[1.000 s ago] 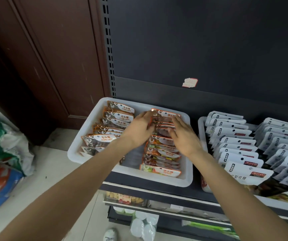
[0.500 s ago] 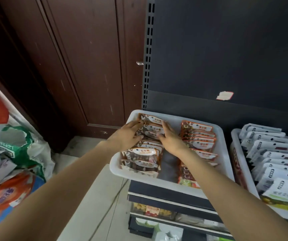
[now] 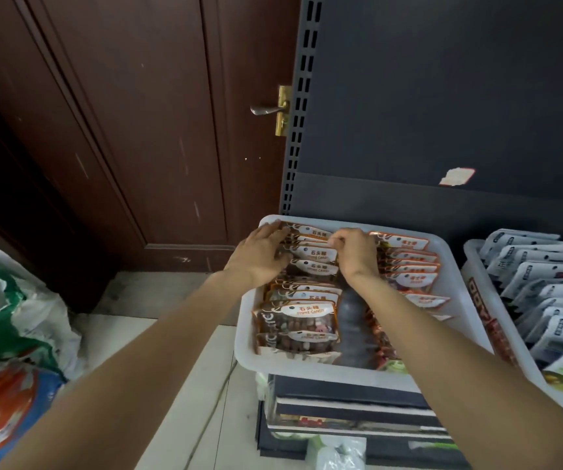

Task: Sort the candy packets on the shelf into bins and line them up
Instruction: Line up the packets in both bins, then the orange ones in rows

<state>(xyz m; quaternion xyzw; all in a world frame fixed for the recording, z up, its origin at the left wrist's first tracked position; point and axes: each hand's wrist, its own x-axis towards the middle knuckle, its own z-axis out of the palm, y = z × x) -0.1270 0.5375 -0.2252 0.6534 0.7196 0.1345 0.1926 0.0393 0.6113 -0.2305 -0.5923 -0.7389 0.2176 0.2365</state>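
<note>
Nearest me, at the lower centre of the frame, I see the front rim of the white bin (image 3: 310, 364) resting on the dark shelf (image 3: 348, 398). Inside it the left row of candy packets (image 3: 302, 320) runs lengthwise away from me toward the back wall, each packet standing on edge with its wide face turned toward me and leaning back, its long side lying across the row. The front packets read "STONE CANDY" under Chinese characters on a white label, with brown sweets visible through the clear lower part. A second row, the orange packets (image 3: 412, 266), runs parallel on the right; their print is too blurred to read. Between the rows the bin's dark floor shows.

Farther in, my left hand (image 3: 259, 256) lies with its fingers fairly straight against the left edge of the rear stone-candy packets. My right hand (image 3: 353, 251) has curled fingers pinching the top of a rear packet in that row.

At the right edge, white pouches (image 3: 538, 273) fill a second bin (image 3: 477, 290).
</note>
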